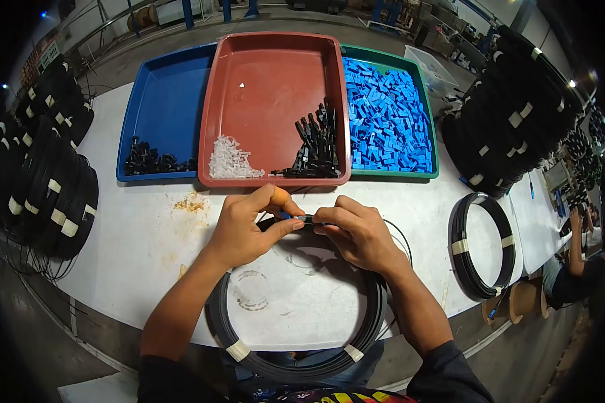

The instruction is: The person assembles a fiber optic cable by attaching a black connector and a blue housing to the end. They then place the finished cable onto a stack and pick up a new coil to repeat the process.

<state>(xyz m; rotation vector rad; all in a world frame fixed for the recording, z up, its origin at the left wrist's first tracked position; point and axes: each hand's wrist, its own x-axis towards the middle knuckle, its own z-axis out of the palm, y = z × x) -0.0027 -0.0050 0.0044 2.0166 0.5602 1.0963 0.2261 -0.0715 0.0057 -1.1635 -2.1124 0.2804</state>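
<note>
My left hand [245, 225] pinches a small connector [298, 217] with a blue tip between thumb and fingertips. From the other side, my right hand [357, 232] has thumb and fingers closed on the connector's black rear part. The two hands nearly meet, over the far side of a black cable coil [378, 309]. Strips of pale tape bind this coil, and its near side overhangs the table's front edge. A loose loop of thin cable [410, 245] curves out past my right wrist. My fingertips partly cover the connector.
Beyond my hands stand a blue tray [168, 87] with black parts, a red tray [275, 50] with white pieces and black connector bodies, and a green tray [431, 134] of blue housings. Cable coils [511, 114] are stacked both sides; another coil [458, 248] lies right. A person [575, 269] is far right.
</note>
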